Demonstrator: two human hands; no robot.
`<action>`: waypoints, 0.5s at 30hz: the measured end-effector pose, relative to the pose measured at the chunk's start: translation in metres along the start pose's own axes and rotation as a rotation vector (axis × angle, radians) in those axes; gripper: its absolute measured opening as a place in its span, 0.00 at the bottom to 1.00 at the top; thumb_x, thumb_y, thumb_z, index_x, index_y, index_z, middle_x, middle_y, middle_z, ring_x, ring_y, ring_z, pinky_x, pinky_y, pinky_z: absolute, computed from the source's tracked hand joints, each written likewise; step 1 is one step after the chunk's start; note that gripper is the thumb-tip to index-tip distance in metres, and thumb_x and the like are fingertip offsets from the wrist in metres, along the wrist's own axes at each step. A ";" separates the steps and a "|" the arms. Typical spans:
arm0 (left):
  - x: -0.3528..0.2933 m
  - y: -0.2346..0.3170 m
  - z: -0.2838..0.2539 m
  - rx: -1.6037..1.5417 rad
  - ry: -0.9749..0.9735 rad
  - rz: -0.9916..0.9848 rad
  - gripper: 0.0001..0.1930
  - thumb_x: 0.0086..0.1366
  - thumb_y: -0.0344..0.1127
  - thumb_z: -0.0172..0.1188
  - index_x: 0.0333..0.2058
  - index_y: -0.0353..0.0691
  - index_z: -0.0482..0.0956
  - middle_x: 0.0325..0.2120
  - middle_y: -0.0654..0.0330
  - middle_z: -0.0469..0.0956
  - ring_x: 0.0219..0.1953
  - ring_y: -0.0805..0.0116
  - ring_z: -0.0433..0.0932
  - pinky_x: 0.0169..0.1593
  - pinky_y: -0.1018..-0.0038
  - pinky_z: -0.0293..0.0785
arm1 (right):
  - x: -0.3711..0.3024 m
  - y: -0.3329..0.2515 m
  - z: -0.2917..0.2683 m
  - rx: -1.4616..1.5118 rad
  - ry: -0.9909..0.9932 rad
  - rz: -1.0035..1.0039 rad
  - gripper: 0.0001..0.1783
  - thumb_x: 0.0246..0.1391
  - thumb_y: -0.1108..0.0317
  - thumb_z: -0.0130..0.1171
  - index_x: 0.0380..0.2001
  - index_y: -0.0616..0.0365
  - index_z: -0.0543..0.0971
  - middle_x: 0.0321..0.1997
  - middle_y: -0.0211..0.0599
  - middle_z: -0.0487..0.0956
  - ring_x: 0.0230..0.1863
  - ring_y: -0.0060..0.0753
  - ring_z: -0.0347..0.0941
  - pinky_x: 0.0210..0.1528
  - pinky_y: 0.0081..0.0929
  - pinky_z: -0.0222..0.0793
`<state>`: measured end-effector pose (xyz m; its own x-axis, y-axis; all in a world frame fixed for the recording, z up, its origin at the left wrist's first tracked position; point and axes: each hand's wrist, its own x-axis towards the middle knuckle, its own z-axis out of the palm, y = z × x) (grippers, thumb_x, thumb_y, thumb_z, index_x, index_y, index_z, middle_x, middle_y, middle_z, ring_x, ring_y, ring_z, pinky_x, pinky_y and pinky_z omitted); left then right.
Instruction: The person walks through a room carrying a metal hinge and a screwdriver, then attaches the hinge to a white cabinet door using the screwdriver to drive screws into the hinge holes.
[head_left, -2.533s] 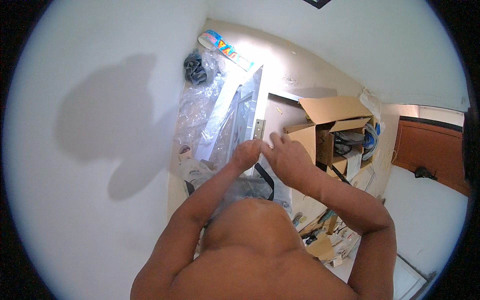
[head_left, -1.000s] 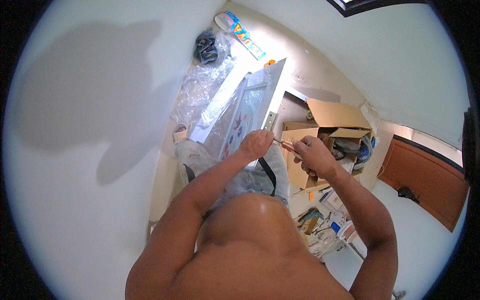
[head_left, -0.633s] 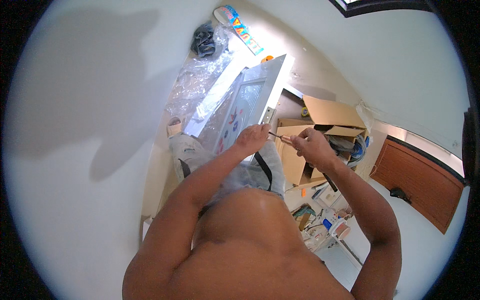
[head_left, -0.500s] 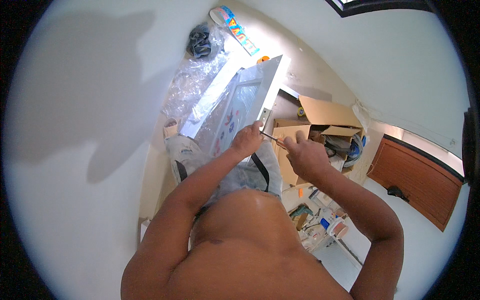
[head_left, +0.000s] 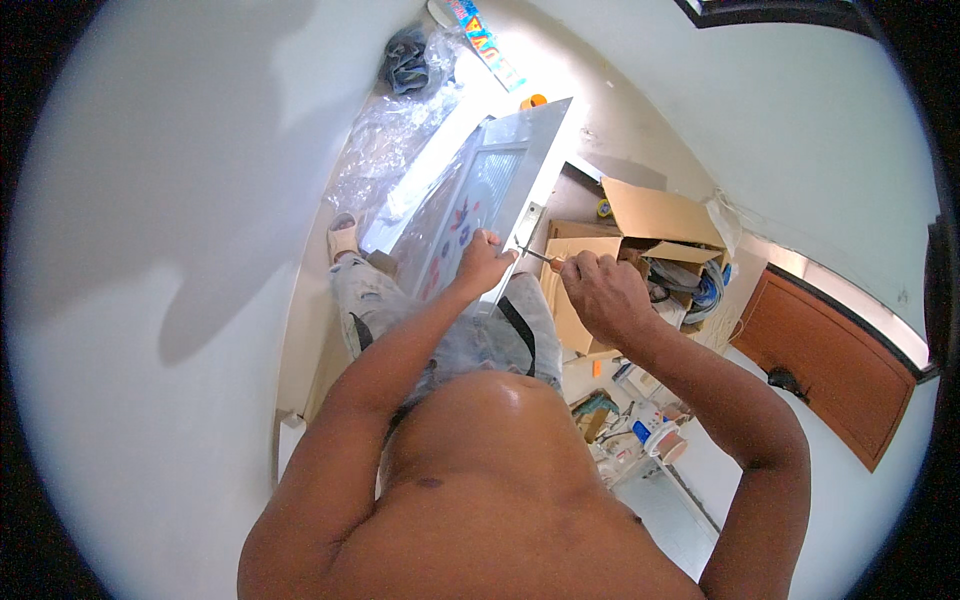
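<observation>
A white door panel (head_left: 548, 165) with a slatted section and flower pattern stands tilted between my legs, its narrow edge facing up. A small metal plate (head_left: 531, 213) sits on that edge. My left hand (head_left: 483, 266) is closed around the panel's near part, thumb by the edge and fingers on the patterned face. In my right hand (head_left: 606, 298) is a screwdriver (head_left: 537, 255), its handle mostly covered by the fingers. The shaft points left, and its tip meets the panel edge just below the plate. Whether a screw sits at the tip is too small to tell.
An open cardboard box (head_left: 665, 225) with coiled cables (head_left: 708, 295) stands right of the panel. Clear plastic wrap (head_left: 375, 150) and a dark bundle (head_left: 406, 62) lie at the far left. Tools, including a drill (head_left: 597, 408), lie near my right side. A wall (head_left: 150, 300) rises at left.
My left hand has moved slightly left and down from the screwdriver's tip, uncovering the tip and panel edge. My right hand still grips the screwdriver, shifted slightly. The view has shifted a little.
</observation>
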<state>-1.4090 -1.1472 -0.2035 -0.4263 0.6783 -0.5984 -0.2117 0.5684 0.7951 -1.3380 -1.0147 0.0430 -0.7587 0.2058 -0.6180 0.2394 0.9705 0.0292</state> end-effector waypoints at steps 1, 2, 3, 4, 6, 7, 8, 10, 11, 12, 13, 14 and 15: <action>0.001 0.001 0.000 -0.008 0.009 -0.006 0.26 0.52 0.45 0.71 0.41 0.34 0.69 0.34 0.50 0.74 0.38 0.56 0.74 0.44 0.62 0.71 | 0.004 0.001 0.000 0.153 -0.090 0.140 0.15 0.58 0.58 0.57 0.37 0.60 0.74 0.29 0.48 0.77 0.23 0.38 0.74 0.26 0.38 0.70; -0.001 0.001 0.001 -0.005 0.015 -0.018 0.26 0.52 0.45 0.71 0.41 0.34 0.70 0.34 0.50 0.74 0.38 0.55 0.74 0.44 0.62 0.71 | 0.008 0.003 -0.002 0.339 -0.217 0.262 0.13 0.58 0.59 0.57 0.37 0.59 0.74 0.29 0.47 0.77 0.20 0.36 0.72 0.23 0.36 0.68; -0.001 0.001 0.001 -0.011 0.019 -0.020 0.26 0.52 0.45 0.71 0.41 0.33 0.70 0.35 0.50 0.74 0.39 0.55 0.75 0.44 0.62 0.71 | 0.012 0.007 -0.005 0.601 -0.272 0.466 0.13 0.58 0.59 0.56 0.36 0.58 0.74 0.28 0.47 0.77 0.21 0.36 0.73 0.23 0.36 0.70; -0.001 0.001 0.001 -0.005 0.022 -0.022 0.26 0.51 0.45 0.71 0.41 0.33 0.70 0.35 0.49 0.74 0.39 0.55 0.75 0.45 0.62 0.71 | 0.015 0.012 -0.009 0.895 -0.356 0.653 0.12 0.57 0.60 0.56 0.36 0.57 0.74 0.28 0.47 0.77 0.22 0.37 0.74 0.24 0.36 0.71; 0.000 0.001 0.000 -0.013 0.029 -0.031 0.27 0.51 0.45 0.71 0.40 0.33 0.69 0.36 0.49 0.74 0.40 0.54 0.75 0.45 0.62 0.71 | 0.016 0.015 -0.016 1.443 -0.419 1.025 0.11 0.56 0.60 0.55 0.35 0.56 0.74 0.27 0.46 0.77 0.24 0.38 0.77 0.24 0.37 0.74; 0.000 0.002 0.000 -0.020 0.026 -0.042 0.27 0.51 0.45 0.71 0.40 0.33 0.69 0.36 0.48 0.74 0.41 0.55 0.75 0.46 0.62 0.71 | 0.015 0.014 -0.018 1.046 -0.328 0.758 0.10 0.56 0.61 0.55 0.35 0.56 0.74 0.27 0.45 0.76 0.25 0.38 0.78 0.25 0.38 0.75; -0.001 0.002 -0.001 -0.011 0.024 -0.057 0.27 0.50 0.45 0.71 0.40 0.33 0.69 0.36 0.48 0.74 0.41 0.55 0.75 0.46 0.62 0.71 | 0.011 0.010 -0.019 0.615 -0.165 0.490 0.10 0.56 0.62 0.55 0.35 0.57 0.73 0.28 0.44 0.76 0.26 0.38 0.78 0.25 0.39 0.76; -0.002 0.004 0.000 -0.005 0.006 -0.097 0.27 0.50 0.45 0.71 0.41 0.33 0.70 0.36 0.48 0.74 0.41 0.55 0.75 0.47 0.63 0.71 | 0.007 0.003 -0.017 -0.027 -0.112 0.036 0.08 0.55 0.67 0.54 0.37 0.57 0.73 0.30 0.39 0.74 0.29 0.36 0.79 0.23 0.37 0.77; -0.002 0.005 0.001 0.004 0.006 -0.109 0.27 0.51 0.45 0.71 0.41 0.33 0.70 0.37 0.48 0.74 0.42 0.55 0.75 0.47 0.63 0.71 | 0.006 -0.001 -0.015 -0.069 -0.108 0.016 0.08 0.55 0.67 0.54 0.37 0.58 0.72 0.30 0.39 0.75 0.28 0.35 0.79 0.23 0.36 0.77; -0.003 0.006 0.002 0.005 0.022 -0.095 0.27 0.50 0.45 0.71 0.41 0.33 0.70 0.37 0.49 0.74 0.41 0.55 0.76 0.46 0.63 0.71 | 0.008 0.001 -0.014 -0.089 -0.128 -0.026 0.08 0.55 0.67 0.55 0.37 0.59 0.72 0.29 0.40 0.75 0.27 0.34 0.79 0.23 0.34 0.77; -0.003 0.007 0.003 0.011 0.026 -0.093 0.27 0.50 0.46 0.71 0.41 0.33 0.70 0.37 0.48 0.75 0.41 0.54 0.76 0.46 0.63 0.72 | 0.010 0.001 -0.013 -0.078 -0.202 -0.115 0.09 0.55 0.67 0.55 0.37 0.59 0.72 0.29 0.40 0.76 0.27 0.33 0.78 0.23 0.33 0.76; -0.004 0.008 0.004 0.014 0.028 -0.093 0.28 0.49 0.46 0.71 0.41 0.33 0.70 0.37 0.48 0.75 0.40 0.54 0.76 0.46 0.63 0.72 | 0.015 0.007 -0.012 0.267 -0.304 0.071 0.11 0.55 0.66 0.57 0.37 0.61 0.72 0.29 0.41 0.76 0.25 0.31 0.77 0.23 0.32 0.76; -0.004 0.008 0.004 0.012 0.021 -0.103 0.28 0.49 0.46 0.71 0.41 0.33 0.70 0.37 0.48 0.75 0.40 0.54 0.76 0.46 0.63 0.72 | 0.023 0.018 -0.013 0.641 -0.456 0.217 0.13 0.55 0.64 0.58 0.36 0.62 0.72 0.29 0.42 0.77 0.24 0.29 0.76 0.23 0.32 0.76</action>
<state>-1.4057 -1.1433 -0.1948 -0.4208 0.6060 -0.6750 -0.2451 0.6405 0.7278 -1.3589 -0.9911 0.0391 -0.3675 0.1751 -0.9134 0.7575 0.6262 -0.1847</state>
